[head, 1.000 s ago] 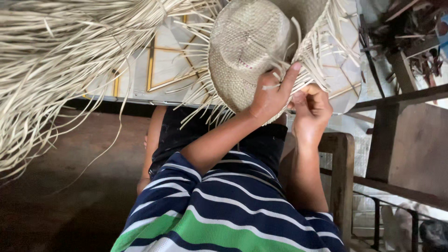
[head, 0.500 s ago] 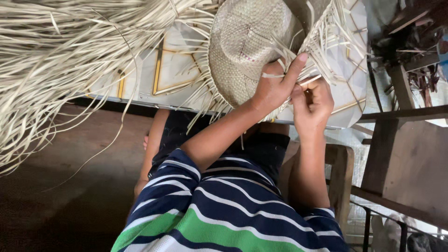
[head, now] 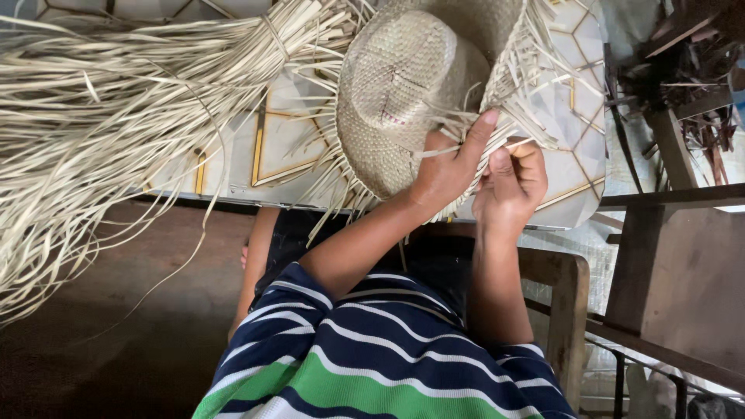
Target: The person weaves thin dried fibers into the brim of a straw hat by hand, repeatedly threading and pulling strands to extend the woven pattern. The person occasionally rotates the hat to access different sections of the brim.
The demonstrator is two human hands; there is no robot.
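Note:
A half-woven straw hat (head: 403,85) lies crown up on the table, with loose pale strands sticking out all around its brim. My left hand (head: 444,169) grips the near edge of the brim, its forefinger stretched over the strands. My right hand (head: 508,182) is right beside it, touching it, with the fingers closed on a few loose brim strands (head: 535,128). Both forearms reach up from my blue, white and green striped shirt (head: 388,365).
A big bundle of long straw strips (head: 116,101) covers the left of the table and hangs over its near edge. The table has a white cloth with gold lines (head: 283,147). A wooden chair (head: 566,302) and a wooden frame (head: 675,264) stand at the right, with scrap wood behind.
My two hands have drawn together at the hat's near brim, and my right hand has closed on the strands. The hat has barely shifted.

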